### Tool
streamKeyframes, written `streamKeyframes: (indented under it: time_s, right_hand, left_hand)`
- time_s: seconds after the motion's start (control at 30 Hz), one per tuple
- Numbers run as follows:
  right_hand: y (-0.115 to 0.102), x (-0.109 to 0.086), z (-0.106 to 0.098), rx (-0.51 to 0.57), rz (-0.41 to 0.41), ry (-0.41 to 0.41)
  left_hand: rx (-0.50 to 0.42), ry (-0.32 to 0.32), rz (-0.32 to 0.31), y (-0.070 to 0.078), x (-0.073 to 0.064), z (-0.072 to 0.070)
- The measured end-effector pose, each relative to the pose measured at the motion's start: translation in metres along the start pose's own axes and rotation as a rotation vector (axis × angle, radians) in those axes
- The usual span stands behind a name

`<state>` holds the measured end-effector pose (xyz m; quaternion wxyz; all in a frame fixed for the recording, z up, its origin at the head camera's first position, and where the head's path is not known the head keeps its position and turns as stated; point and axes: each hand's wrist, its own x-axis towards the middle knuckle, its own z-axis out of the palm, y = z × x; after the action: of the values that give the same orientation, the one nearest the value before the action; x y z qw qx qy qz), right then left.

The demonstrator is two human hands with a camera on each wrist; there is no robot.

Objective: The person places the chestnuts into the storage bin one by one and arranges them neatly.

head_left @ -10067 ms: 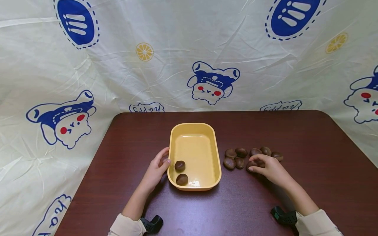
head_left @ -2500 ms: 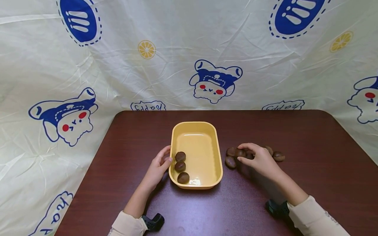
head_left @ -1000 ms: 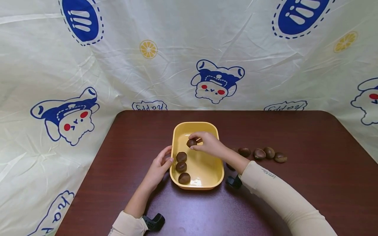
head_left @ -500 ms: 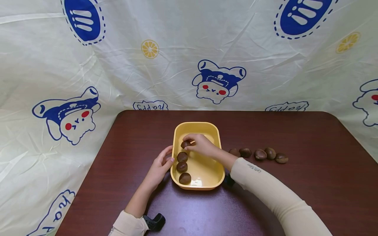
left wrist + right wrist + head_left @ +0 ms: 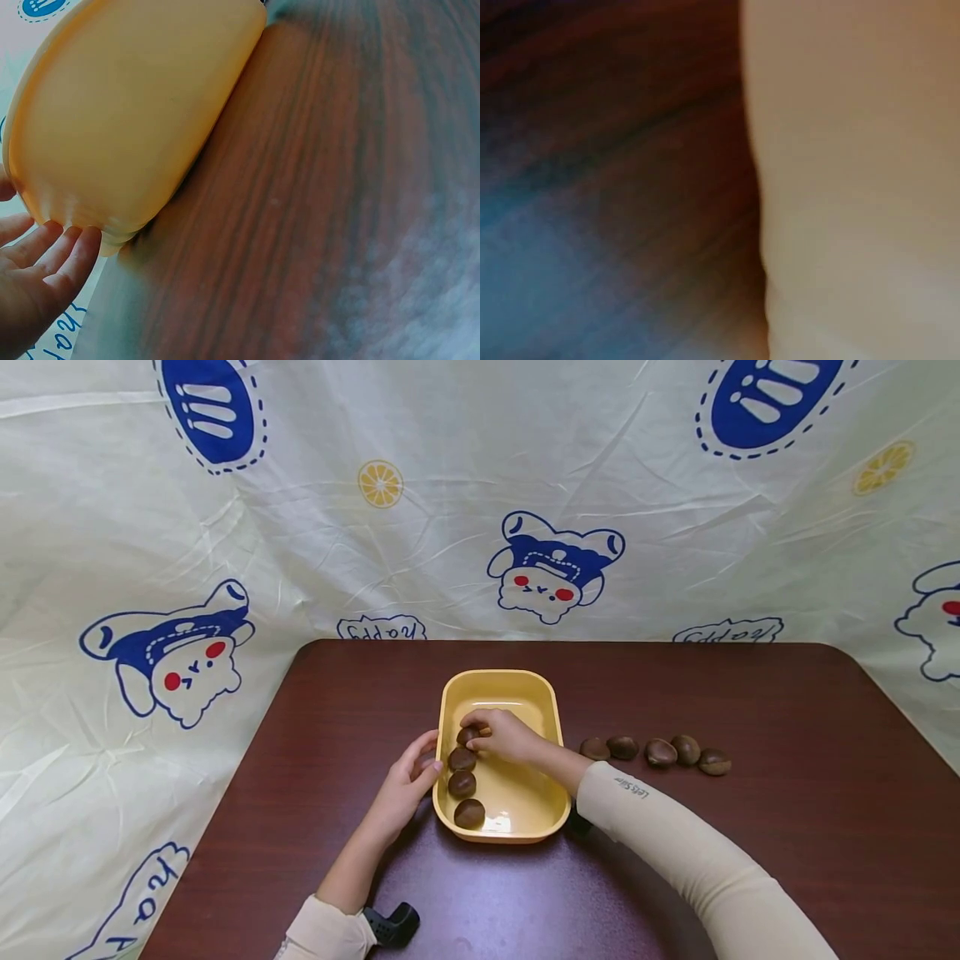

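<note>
A yellow rectangular tray stands on the table in the head view. Inside, along its left wall, three brown chestnuts lie in a column, the uppermost chestnut just below my right hand. My right hand reaches in from the right and pinches another chestnut between thumb and fingers, close to the tray floor. My left hand rests on the tray's left side, its fingertips touching the outer wall in the left wrist view. The right wrist view shows only a sleeve and blurred table.
Several chestnuts lie in a loose row to the tray's right, among them a chestnut in mid-row. The dark wooden table reaches back to a white printed sheet. A black wrist device sits at the left cuff.
My right hand has carried a chestnut from the row into the tray, then lowered it towards the column along the left wall. The left hand stays at the tray's side.
</note>
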<state>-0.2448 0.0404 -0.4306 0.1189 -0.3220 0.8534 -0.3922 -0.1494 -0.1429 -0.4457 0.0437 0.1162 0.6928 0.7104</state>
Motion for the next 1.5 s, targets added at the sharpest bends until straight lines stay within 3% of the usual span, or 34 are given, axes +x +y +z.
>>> streamKeyframes:
  time_s: [0.37, 0.83, 1.2, 1.5]
  right_hand:
    - [-0.001, 0.0, 0.0, 0.004, -0.008, -0.01]
    - [-0.003, -0.005, -0.012, 0.105, 0.016, 0.061]
    - [0.001, -0.015, -0.039, 0.221, 0.015, 0.143]
    - [0.006, -0.04, -0.07, 0.224, 0.052, 0.225]
  left_hand:
    - [0.004, 0.012, -0.008, 0.0, -0.001, 0.001]
    - [0.017, 0.006, -0.005, 0.001, 0.0, 0.001]
    - [0.01, 0.018, 0.0, 0.001, 0.0, 0.001]
    - [0.014, 0.027, -0.005, 0.0, 0.0, 0.001]
